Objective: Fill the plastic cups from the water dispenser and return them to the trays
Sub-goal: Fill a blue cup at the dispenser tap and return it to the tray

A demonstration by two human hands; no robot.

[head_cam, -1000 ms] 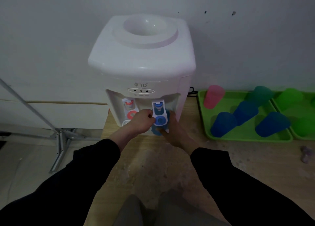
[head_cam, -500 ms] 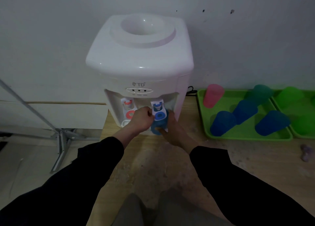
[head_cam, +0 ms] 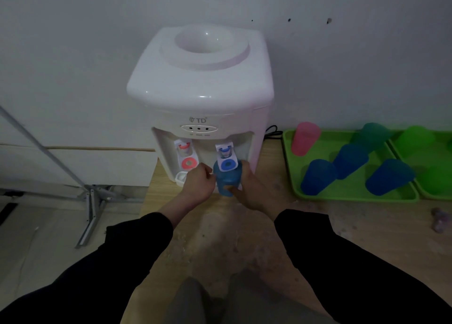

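A white water dispenser stands on the wooden table against the wall, with a red tap and a blue tap. My right hand grips a blue plastic cup just under the blue tap. My left hand is curled beside the cup's left side, a little below and left of the blue tap, with nothing visibly in it. A green tray to the right holds a pink cup, a teal cup and three blue cups, all upside down.
A second green tray with green cups lies at the far right edge. A small purple object sits on the table below the trays. A black cable runs behind the dispenser. A metal stand rises off the floor to the left.
My left hand has come off the blue tap and dropped down and left. The blue cup in my right hand now shows further out from under the tap.
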